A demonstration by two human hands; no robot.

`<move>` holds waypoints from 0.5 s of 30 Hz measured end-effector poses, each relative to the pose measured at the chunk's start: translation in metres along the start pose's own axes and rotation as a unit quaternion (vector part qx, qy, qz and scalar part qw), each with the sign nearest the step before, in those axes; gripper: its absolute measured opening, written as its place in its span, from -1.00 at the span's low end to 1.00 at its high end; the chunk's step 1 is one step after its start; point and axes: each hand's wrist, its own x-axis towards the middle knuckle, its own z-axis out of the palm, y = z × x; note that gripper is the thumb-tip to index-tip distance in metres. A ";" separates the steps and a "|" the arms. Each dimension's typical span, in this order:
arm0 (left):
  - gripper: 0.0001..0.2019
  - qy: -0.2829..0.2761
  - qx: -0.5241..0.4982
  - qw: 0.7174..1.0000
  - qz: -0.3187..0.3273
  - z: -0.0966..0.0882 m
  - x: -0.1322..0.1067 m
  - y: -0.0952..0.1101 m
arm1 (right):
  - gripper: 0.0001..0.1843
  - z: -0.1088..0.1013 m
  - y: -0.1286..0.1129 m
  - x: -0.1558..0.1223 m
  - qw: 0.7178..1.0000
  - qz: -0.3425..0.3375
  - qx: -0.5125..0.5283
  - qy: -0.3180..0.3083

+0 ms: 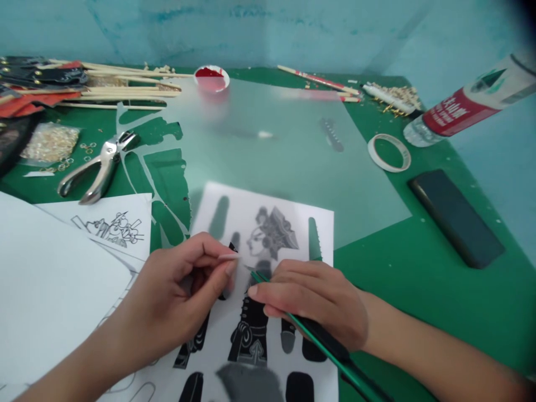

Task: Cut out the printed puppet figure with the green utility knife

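My right hand is closed around a green and black craft knife, its tip pointing up-left onto a printed sheet of black figure parts and a crowned head in profile. My left hand rests on the same sheet, thumb and forefinger pinched together just left of the knife tip; what they pinch is too small to make out. A frosted translucent plastic sheet with cut-out shapes lies over the print and the green cutting mat.
A metal hole punch, a bag of small rings, wooden sticks and a red paint cup lie at the back left. A tape roll, a bottle and a dark phone sit on the right. White papers lie left.
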 end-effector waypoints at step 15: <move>-0.87 -0.010 -0.012 1.000 -0.015 0.000 0.000 0.001 | -0.78 0.002 0.001 -0.002 1.000 -0.004 -0.001 -0.021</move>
